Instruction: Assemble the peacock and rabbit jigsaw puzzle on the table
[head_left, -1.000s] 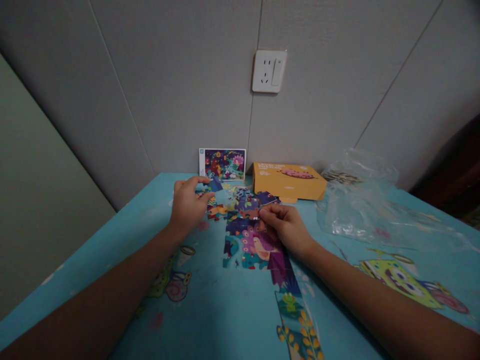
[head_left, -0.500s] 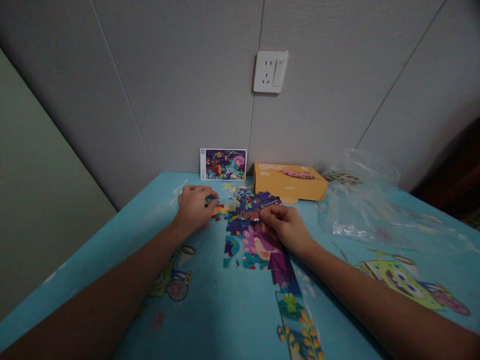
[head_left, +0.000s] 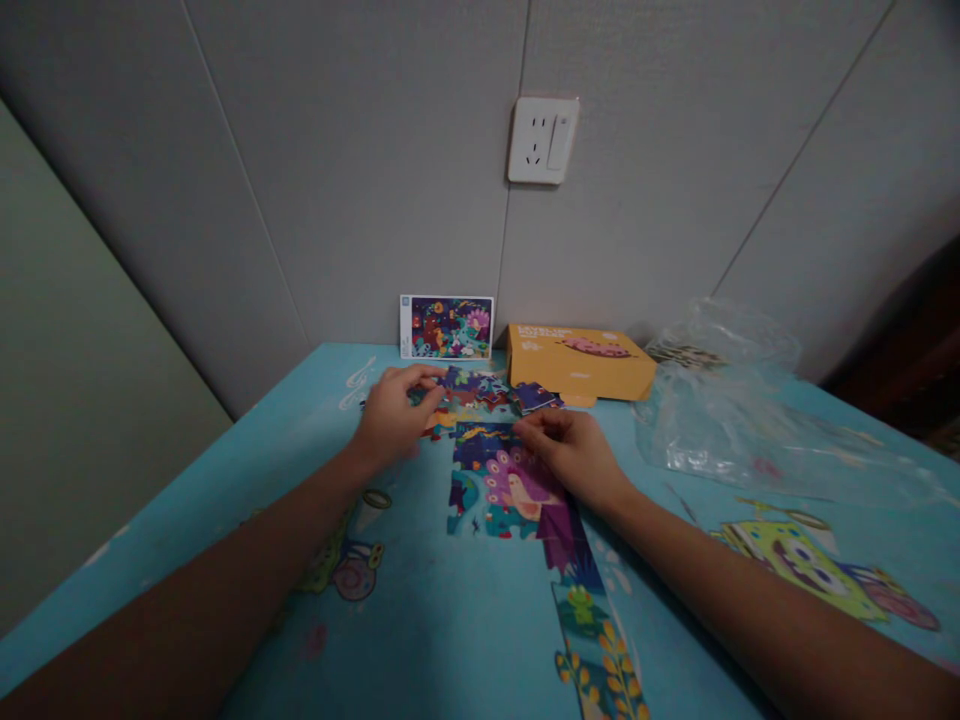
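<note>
pass: blue table point(head_left: 247, 470) left of puzzle point(head_left: 495, 490) | blocking: cardboard box point(head_left: 577, 365), plastic bag point(head_left: 712, 430), edge unclear

The blurred left hand point(head_left: 391, 418) hides whatever puzzle pieces point(head_left: 480, 392) lie beneath it, the right hand point(head_left: 571, 465) covers more of them, the left forearm point(head_left: 187, 590) and right forearm point(head_left: 750, 590) run off the bottom edge, and the box point(head_left: 581, 362) lettering and plastic bag point(head_left: 705, 350) contents are too small or hazy to read

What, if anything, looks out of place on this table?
Loose jigsaw pieces lie scattered beside the orange box, apart from the assembled section. A crumpled clear plastic bag sprawls untidily across the right side of the table. Nothing looks damaged.
</note>
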